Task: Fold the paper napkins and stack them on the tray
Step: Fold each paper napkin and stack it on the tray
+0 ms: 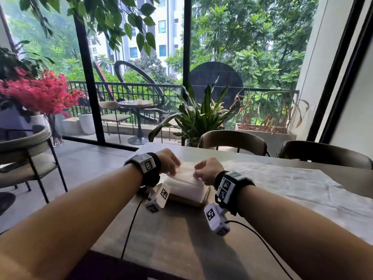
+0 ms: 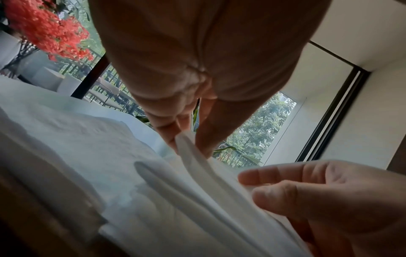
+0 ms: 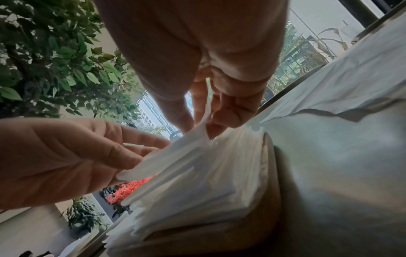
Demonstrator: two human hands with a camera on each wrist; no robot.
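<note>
A thick stack of folded white napkins [image 1: 184,187] sits on a wooden tray [image 1: 204,200] in the middle of the table. Both hands hover over its top. My left hand [image 1: 175,166] pinches one end of the top napkin [image 1: 186,169], and my right hand [image 1: 196,173] pinches the other end. The left wrist view shows the left hand [image 2: 186,139] with its thumb and fingers closed on a raised napkin [image 2: 197,161] corner. The right wrist view shows the right hand [image 3: 203,124] nipping the sheet [image 3: 175,156] above the stack [image 3: 197,200] and the tray [image 3: 272,173] rim.
A crumpled white cloth [image 1: 292,184] covers the table's right side. Two chairs [image 1: 232,140] [image 1: 323,152] stand across the table, with a potted plant [image 1: 197,118] behind them. Another chair [image 1: 26,146] is at the left. Wrist-camera cables [image 1: 129,229] trail over the near tabletop.
</note>
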